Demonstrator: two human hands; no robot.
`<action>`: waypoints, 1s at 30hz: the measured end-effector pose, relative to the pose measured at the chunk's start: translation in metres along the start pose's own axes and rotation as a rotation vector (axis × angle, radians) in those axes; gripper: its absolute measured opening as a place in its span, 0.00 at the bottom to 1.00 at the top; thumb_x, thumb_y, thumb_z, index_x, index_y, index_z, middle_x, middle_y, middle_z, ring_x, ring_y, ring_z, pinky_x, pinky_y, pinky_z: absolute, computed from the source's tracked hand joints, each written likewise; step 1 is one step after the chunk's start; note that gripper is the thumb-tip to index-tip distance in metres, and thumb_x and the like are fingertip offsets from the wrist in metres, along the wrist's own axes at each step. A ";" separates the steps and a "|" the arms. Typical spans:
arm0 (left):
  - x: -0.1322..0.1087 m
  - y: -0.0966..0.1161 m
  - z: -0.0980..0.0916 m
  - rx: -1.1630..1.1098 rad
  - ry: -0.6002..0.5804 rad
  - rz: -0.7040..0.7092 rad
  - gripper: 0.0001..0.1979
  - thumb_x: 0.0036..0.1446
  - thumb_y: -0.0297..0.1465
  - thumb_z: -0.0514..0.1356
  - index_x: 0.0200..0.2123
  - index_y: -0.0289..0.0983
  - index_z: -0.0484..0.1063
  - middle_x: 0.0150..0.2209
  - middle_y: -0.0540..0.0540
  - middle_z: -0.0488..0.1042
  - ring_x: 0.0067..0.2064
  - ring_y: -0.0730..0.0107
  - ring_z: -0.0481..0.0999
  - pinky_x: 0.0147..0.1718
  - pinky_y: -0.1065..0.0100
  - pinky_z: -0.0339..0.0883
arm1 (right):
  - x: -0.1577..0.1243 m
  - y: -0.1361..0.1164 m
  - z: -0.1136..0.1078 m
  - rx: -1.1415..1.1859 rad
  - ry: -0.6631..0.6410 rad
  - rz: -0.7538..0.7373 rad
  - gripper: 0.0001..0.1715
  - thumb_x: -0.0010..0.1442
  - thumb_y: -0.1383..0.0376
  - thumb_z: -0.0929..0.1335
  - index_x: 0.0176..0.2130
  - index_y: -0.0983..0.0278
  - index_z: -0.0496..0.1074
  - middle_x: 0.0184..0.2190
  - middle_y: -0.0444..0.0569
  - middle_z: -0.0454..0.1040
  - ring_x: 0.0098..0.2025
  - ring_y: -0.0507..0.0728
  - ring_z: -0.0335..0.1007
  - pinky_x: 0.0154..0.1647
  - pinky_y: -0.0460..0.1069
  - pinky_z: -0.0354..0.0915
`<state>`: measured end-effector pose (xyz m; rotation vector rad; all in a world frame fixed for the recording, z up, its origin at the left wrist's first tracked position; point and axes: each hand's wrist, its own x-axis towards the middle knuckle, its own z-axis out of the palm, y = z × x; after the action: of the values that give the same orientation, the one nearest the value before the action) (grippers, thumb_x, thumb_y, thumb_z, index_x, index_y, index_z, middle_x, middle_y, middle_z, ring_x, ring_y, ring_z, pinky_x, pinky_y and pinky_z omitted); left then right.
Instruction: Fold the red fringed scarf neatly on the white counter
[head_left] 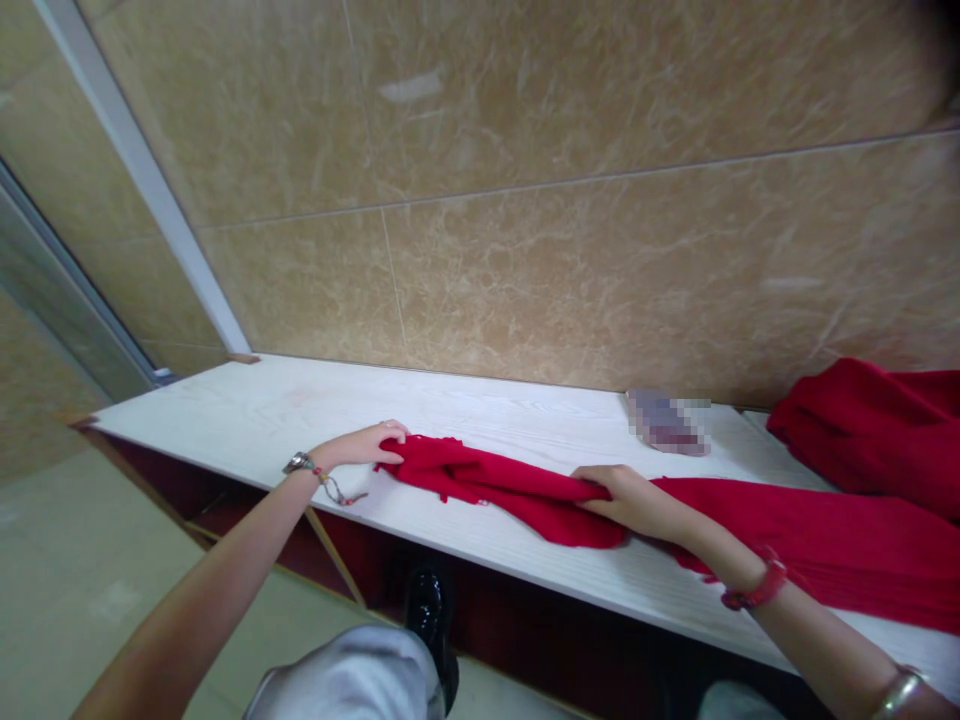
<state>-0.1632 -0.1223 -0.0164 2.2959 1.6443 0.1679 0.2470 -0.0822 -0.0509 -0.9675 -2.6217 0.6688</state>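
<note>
A long red cloth [517,487] lies bunched lengthwise on the white wood-grain top, with ragged bits along its edges. My left hand [367,445] is closed on its left end, thumb and fingers pinching the fabric. Farther right, my right hand [626,495] has its fingers over a fold of the same cloth, thumb on the near side. Past that hand, flatter red fabric [810,535] runs out to the right edge; whether it is one piece with the held part is hidden by my hand.
A red heap of cloth [862,420] sits at the right against the tan marble-tiled wall [525,280]. Near the wall lies a flat, pixelated object [664,422]. The white cabinet top [300,395] has open compartments below, and a black shoe [427,605] is by its front.
</note>
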 end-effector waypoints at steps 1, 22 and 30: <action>0.000 0.003 -0.007 -0.029 0.051 0.009 0.15 0.51 0.42 0.56 0.31 0.35 0.66 0.46 0.42 0.67 0.49 0.63 0.65 0.51 0.66 0.58 | -0.001 -0.001 -0.001 0.026 0.001 -0.008 0.14 0.53 0.63 0.63 0.38 0.65 0.72 0.37 0.51 0.76 0.39 0.59 0.70 0.41 0.50 0.62; 0.053 -0.031 -0.049 0.215 0.155 -0.081 0.07 0.42 0.34 0.54 0.23 0.36 0.61 0.23 0.52 0.65 0.28 0.71 0.64 0.28 0.73 0.56 | 0.004 0.008 -0.027 -0.235 0.180 0.080 0.17 0.51 0.71 0.66 0.43 0.67 0.67 0.36 0.55 0.75 0.39 0.59 0.71 0.39 0.49 0.62; -0.016 -0.025 -0.047 0.323 0.342 -0.003 0.01 0.43 0.27 0.49 0.23 0.37 0.60 0.26 0.49 0.66 0.30 0.69 0.65 0.31 0.71 0.57 | -0.018 0.005 -0.022 -0.407 0.257 -0.140 0.11 0.48 0.79 0.61 0.28 0.64 0.64 0.28 0.46 0.69 0.28 0.52 0.64 0.29 0.45 0.59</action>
<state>-0.2041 -0.1209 0.0214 2.6181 1.9644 0.3317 0.2717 -0.0838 -0.0363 -0.8888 -2.6056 -0.0294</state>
